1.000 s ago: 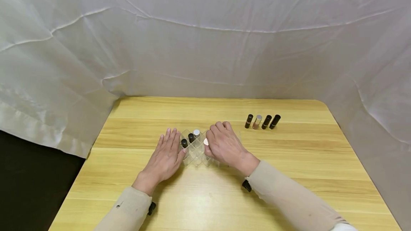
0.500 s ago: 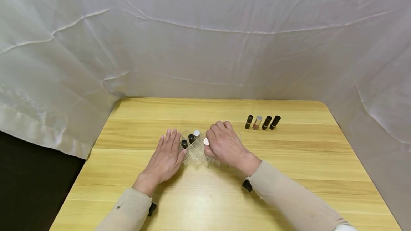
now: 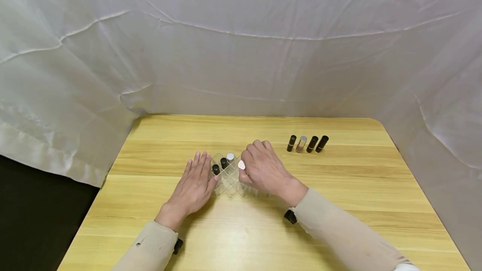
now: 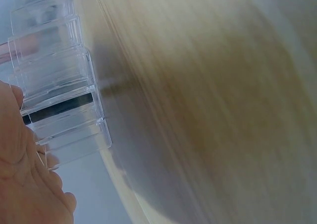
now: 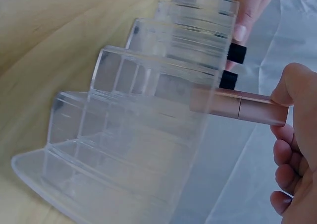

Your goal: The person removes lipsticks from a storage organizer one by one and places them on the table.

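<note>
A clear acrylic lipstick organizer (image 3: 230, 185) with diamond-shaped slots stands between the hands. My left hand (image 3: 193, 183) lies along its left side, fingers straight and thumb at its near edge. My right hand (image 3: 263, 168) pinches the end of a rose-gold lipstick (image 5: 255, 108) between thumb and fingers. In the right wrist view, the lipstick's other end is inside a slot. Two black-capped tubes (image 3: 216, 169) and a silver-white-capped tube (image 3: 230, 157) stand in slots at the left. The right hand hides the organizer's right part in the head view.
Several tubes stand in a row at the back right of the wooden table (image 3: 241, 237): black ones (image 3: 311, 144) and one with a silver cap and pinkish body (image 3: 301, 144). Pale cloth (image 3: 241, 62) hangs behind the table and at both sides.
</note>
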Available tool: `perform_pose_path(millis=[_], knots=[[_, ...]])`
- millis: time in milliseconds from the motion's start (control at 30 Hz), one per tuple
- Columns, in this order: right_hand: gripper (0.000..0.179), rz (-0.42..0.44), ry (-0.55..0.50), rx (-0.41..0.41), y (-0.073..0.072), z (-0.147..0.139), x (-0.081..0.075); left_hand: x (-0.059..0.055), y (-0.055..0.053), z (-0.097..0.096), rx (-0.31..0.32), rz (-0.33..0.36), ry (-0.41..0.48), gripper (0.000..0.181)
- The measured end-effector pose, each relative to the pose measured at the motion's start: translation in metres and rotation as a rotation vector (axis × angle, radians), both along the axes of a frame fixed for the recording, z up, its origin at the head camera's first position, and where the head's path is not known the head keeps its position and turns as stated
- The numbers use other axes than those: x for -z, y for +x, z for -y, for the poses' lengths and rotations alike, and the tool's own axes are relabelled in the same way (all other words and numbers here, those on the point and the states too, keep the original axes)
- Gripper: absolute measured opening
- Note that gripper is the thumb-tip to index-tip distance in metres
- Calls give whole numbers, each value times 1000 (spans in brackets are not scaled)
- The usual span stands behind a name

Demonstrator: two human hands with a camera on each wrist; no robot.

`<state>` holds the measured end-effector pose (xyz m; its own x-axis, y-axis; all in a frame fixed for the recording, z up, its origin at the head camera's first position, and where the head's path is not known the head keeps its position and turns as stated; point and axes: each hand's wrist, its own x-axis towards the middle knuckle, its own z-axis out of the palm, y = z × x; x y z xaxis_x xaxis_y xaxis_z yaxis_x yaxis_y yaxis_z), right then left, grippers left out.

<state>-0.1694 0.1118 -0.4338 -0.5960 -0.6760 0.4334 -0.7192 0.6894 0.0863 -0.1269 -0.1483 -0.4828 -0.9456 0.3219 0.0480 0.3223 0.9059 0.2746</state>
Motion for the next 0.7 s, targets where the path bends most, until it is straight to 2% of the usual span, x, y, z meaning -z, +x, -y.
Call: perform_pose_path(millis=[100, 200, 500, 700], knots=[[19, 57, -20, 12, 2, -2, -8, 0, 0, 0, 0, -2, 0, 73], [23, 61, -55, 11, 3, -5, -14, -1, 0, 0, 0, 3, 0, 73], [25, -30, -137, 4, -4, -30, -30, 0, 0, 0, 5, 6, -3, 72], [24, -93, -133, 24, -13, -57, -31, -1, 0, 0, 6, 6, -6, 72]])
